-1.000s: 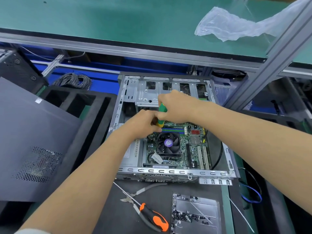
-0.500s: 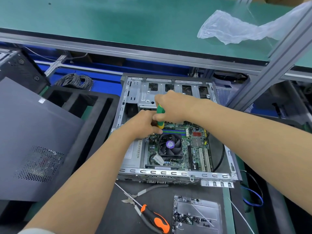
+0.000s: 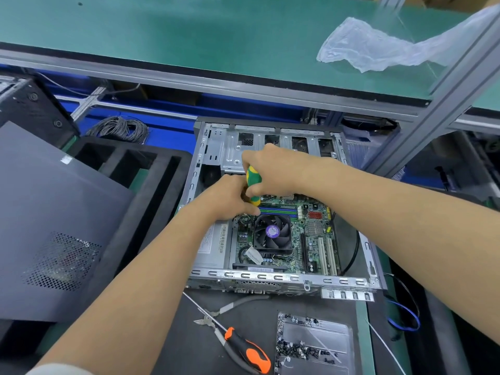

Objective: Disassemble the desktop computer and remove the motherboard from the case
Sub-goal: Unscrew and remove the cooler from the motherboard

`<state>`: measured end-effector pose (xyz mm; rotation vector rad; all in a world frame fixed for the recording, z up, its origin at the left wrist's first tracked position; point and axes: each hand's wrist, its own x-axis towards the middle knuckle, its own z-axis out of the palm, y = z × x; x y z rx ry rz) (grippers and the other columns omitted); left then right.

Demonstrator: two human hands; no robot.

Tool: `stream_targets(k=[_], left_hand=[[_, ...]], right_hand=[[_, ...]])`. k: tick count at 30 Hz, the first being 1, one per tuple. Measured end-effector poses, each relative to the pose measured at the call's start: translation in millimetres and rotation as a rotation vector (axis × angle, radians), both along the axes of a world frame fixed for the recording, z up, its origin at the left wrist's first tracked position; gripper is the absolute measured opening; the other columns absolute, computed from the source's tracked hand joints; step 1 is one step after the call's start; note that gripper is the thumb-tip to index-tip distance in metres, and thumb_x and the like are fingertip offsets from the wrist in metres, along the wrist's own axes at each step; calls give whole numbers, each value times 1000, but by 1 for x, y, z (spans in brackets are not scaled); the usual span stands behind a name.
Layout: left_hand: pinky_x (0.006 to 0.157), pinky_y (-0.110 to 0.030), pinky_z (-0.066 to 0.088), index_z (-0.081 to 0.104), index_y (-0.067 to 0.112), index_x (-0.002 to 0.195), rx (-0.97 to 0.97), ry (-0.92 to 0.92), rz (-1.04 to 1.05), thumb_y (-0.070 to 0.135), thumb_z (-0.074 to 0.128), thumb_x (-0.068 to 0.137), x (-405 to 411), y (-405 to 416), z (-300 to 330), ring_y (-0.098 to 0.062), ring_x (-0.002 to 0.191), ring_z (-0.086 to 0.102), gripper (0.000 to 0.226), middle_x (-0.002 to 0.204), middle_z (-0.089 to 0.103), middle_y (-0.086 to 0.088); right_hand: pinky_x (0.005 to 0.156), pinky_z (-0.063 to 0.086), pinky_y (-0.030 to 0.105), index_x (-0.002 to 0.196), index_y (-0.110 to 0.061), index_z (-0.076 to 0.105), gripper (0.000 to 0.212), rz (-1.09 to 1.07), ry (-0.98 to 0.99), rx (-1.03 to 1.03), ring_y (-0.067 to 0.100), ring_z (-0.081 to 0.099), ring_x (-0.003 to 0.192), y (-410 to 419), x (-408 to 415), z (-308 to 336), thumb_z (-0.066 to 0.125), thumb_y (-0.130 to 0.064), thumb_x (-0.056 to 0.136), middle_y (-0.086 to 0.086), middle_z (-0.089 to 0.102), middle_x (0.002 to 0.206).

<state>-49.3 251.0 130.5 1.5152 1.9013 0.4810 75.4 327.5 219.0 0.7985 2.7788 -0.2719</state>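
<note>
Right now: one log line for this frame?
step: unscrewing motherboard | right hand: grips green screwdriver | left hand: steadies its lower end | case: open | board: still inside

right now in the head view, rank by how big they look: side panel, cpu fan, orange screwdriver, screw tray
1. side panel, by far the largest
2. screw tray
3. orange screwdriver and cpu fan: similar, and the screwdriver is nearer the camera, so unranked
</note>
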Motion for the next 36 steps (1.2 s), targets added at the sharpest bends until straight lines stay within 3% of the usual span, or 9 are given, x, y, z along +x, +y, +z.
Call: stream_targets(k=[4,8,16,21,24,26,29,33,36], left_hand=[[48,-19,36,55,32,68,-11,7,38,39,86,65,-2,2,-2,2,53,54,32,64,60,14],[49,-21,38,58,33,62,-21,-38,39,40,85,63,-3,5,-2,-1,49,53,28,59,59,14],[53,-24,41,59,29,69,-45,-45,54,41,88,62,-1,5,-1,-8,60,57,32,70,60,8],[51,-26,37,51,29,64,-20,-24,21,43,85,64,1,4,-2,-9,56,51,37,65,55,9],[64,-40,52,65,21,82,-16,-76,3,38,87,65,1,3,-4,-16,66,54,31,77,61,-1],[79,-46,54,69,18,94,-21,-108,-9,33,88,66,0,2,-4,-24,75,59,37,90,65,-7],[80,-42,55,68,23,92,-34,-110,-33,30,87,68,-1,3,-2,-27,86,63,32,93,67,-2],[66,-27,47,60,31,79,-36,-80,-48,27,87,69,-4,3,0,-8,73,58,29,83,63,13],[78,-33,51,65,25,91,-64,-91,-71,23,85,71,-5,3,1,-14,85,63,29,92,67,9]], right_hand=[[49,27,29,124,-22,49,58,-16,-17,-27,16,42,65,0,-1,4,71,-55,81,1,35,98],[49,29,32,104,-17,45,59,-27,-72,20,17,42,63,-4,-3,3,51,-73,84,0,38,83],[48,24,30,112,-14,48,47,35,-64,42,21,41,65,-7,-5,3,55,-55,92,-2,30,75],[60,33,36,97,-16,39,53,-3,-68,46,29,41,80,-10,-2,5,51,-66,89,-2,30,75],[66,37,38,100,-14,47,40,-1,-135,163,28,43,81,-12,-3,6,44,-54,98,5,46,91],[67,39,38,95,-15,50,38,7,-148,205,29,44,80,-14,-2,7,39,-51,101,6,43,90],[68,39,37,80,-13,43,57,-1,-144,186,29,43,79,-16,0,10,30,-66,96,3,36,81],[63,36,35,83,-15,45,47,13,-108,195,29,47,79,-18,-2,10,36,-58,98,1,34,74],[60,32,34,87,-17,45,45,-10,-95,254,29,45,79,-21,-5,8,37,-60,97,0,27,71]])
